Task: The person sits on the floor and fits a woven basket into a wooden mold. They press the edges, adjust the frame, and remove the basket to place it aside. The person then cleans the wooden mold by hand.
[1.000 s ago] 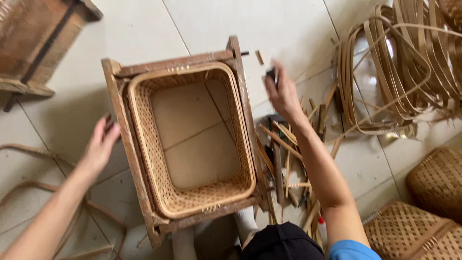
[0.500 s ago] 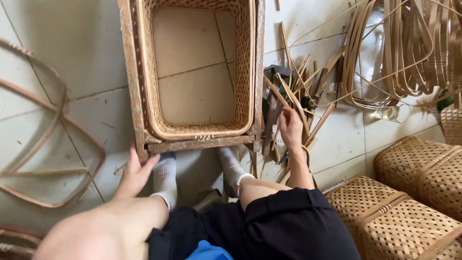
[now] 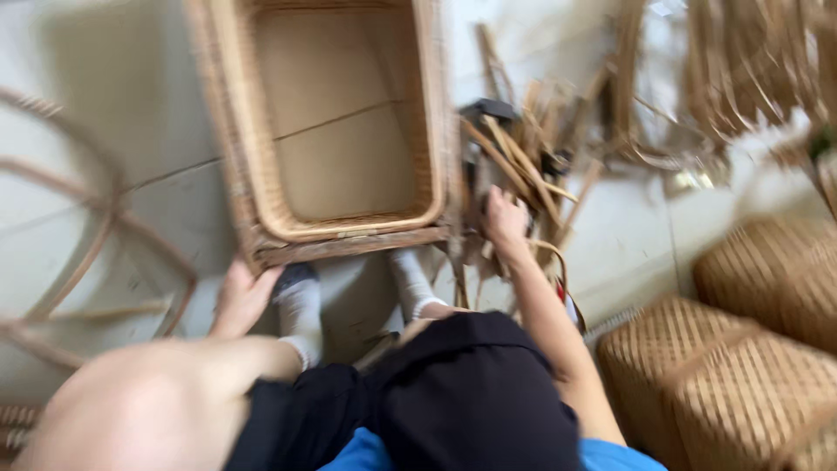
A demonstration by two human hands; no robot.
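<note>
Two hands low: left hand (image 3: 240, 301) open at basket (image 3: 344, 231) near corner, right hand (image 3: 506, 218) in sticks (image 3: 523, 157), grip unclear.

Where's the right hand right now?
In the head view, the right hand is right of centre, reaching into the pile of wood strips beside the woven basket frame's right corner.

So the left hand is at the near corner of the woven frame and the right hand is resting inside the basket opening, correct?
Not quite. The left hand is at the near corner of the woven frame, but the right hand is outside it, down among the loose cane strips to the frame's right, as the head view shows.
</note>
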